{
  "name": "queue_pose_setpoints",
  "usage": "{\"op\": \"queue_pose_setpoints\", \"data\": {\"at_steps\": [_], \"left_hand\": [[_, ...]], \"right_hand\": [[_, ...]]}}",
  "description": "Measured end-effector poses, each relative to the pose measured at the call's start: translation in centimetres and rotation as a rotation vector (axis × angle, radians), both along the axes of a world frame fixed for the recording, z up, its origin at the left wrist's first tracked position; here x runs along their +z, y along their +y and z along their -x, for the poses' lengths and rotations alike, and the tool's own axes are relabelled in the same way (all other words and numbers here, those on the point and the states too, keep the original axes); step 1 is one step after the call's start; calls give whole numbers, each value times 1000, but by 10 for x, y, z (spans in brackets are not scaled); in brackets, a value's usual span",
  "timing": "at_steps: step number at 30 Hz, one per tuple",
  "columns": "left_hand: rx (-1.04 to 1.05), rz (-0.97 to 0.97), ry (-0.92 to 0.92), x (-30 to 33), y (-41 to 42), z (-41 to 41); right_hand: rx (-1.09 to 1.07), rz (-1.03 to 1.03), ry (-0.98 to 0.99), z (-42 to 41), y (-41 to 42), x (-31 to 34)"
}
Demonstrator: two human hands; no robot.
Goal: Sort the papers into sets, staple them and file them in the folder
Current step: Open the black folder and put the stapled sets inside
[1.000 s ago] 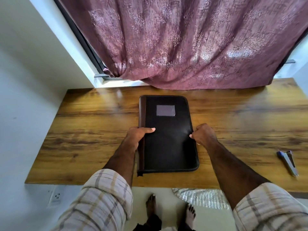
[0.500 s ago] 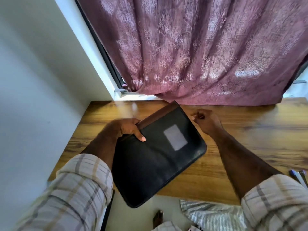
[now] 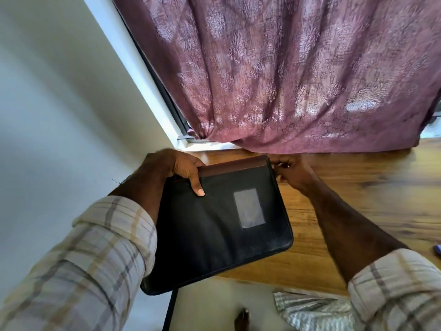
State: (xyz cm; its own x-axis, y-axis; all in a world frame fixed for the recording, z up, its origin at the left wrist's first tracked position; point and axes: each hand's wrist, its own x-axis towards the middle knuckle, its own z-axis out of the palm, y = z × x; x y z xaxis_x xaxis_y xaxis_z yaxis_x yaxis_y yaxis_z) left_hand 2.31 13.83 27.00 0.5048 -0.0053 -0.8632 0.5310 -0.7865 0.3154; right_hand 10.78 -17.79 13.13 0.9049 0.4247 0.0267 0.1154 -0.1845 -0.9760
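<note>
Left hand: our left hand (image 3: 175, 169) sits left of centre in the frame, fingers curled over the brown spine edge of the folder and the thumb laid flat across the black cover, so it is gripping the folder.
Folder: the black zip folder (image 3: 214, 225) fills the middle of the frame. A second ago it lay flat and square on the table; now we have it raised and turned, brown spine to the top, its lower left corner hanging past the table's near edge.
Label window: the clear pocket (image 3: 249, 207) on the cover has swung round with the folder and now lies right of its centre.
Right hand: our right hand (image 3: 290, 173) is at the folder's upper right corner, fingers bunched tight together. A second ago it was at the long right edge. It looks to be pinching the zip pull, though the pull itself is too small and blurred for us to be sure.
Table: the wooden table (image 3: 370, 199) runs across the right of the frame, under the maroon curtain (image 3: 286, 80).
Stapler: only a blue sliver (image 3: 438, 249) shows at the far right edge, well apart from the folder; we take it for the stapler.
Meaning for the task: we judge we are unzipping the folder to reach the papers; none are visible, so sorting, stapling and filing are not yet begun.
</note>
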Motion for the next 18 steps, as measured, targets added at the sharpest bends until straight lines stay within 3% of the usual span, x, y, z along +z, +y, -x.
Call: {"op": "queue_pose_setpoints", "data": {"at_steps": [8,18], "left_hand": [[-11,-18,15,15,-9,-4],[169,126,-271,24,19,-1]], "right_hand": [[-12,-14,-42,-10,2,18],[1,-44,-122,-24,6,21]]}}
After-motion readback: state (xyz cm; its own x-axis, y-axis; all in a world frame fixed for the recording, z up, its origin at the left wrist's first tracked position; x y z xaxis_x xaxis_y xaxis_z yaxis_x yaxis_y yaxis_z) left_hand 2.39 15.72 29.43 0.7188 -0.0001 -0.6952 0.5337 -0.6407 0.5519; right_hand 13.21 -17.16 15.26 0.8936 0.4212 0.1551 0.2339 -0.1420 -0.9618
